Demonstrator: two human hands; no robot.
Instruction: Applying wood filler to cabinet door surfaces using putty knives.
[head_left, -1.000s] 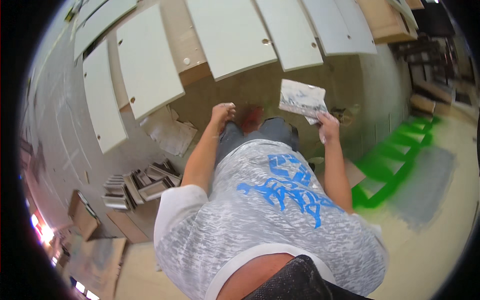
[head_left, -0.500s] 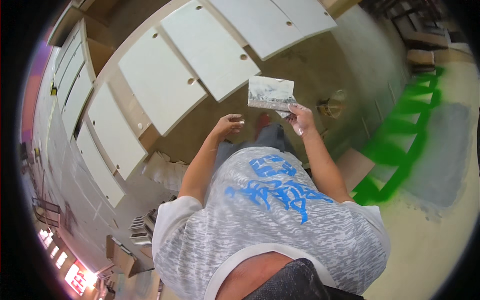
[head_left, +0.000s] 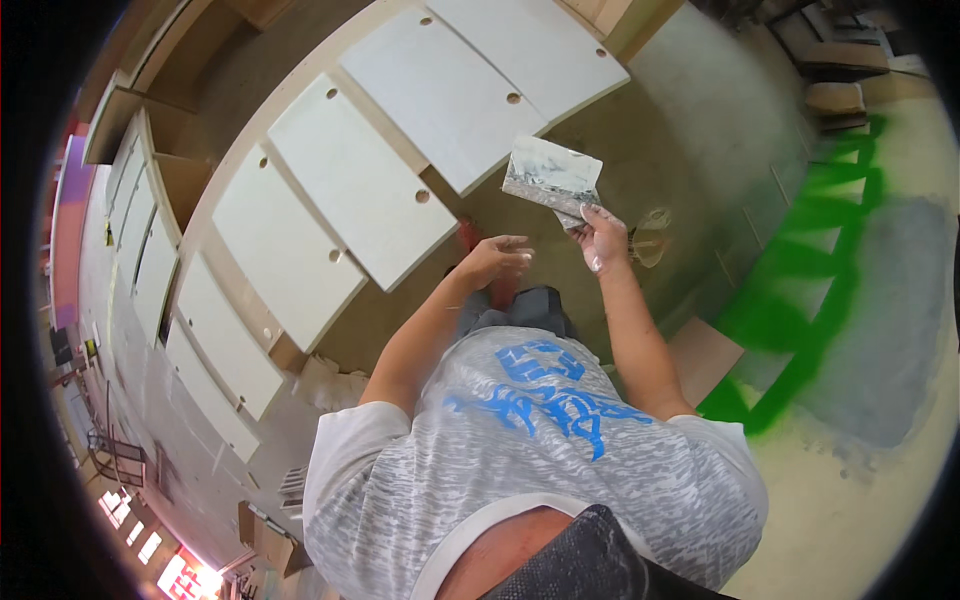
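White panels [head_left: 360, 180] lay at left; a smeared plate [head_left: 553, 172] was up in the right hand [head_left: 602, 242].
The panels, with round holes, lined the tabletop [head_left: 286, 354], some jutting past its near edge. The left hand [head_left: 495, 262], fingers loosely stretched and free of any load, hung off that edge. Next, the plate, streaked white and grey, was held up off the same edge, its lower corner gripped by the right hand. Farther right, green paint [head_left: 785, 315] marked the floor [head_left: 672, 140].

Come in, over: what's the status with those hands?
Right hand: gripping smeared plate. Left hand: loosely open, nothing visible in it. White panels: ahead and to the left.
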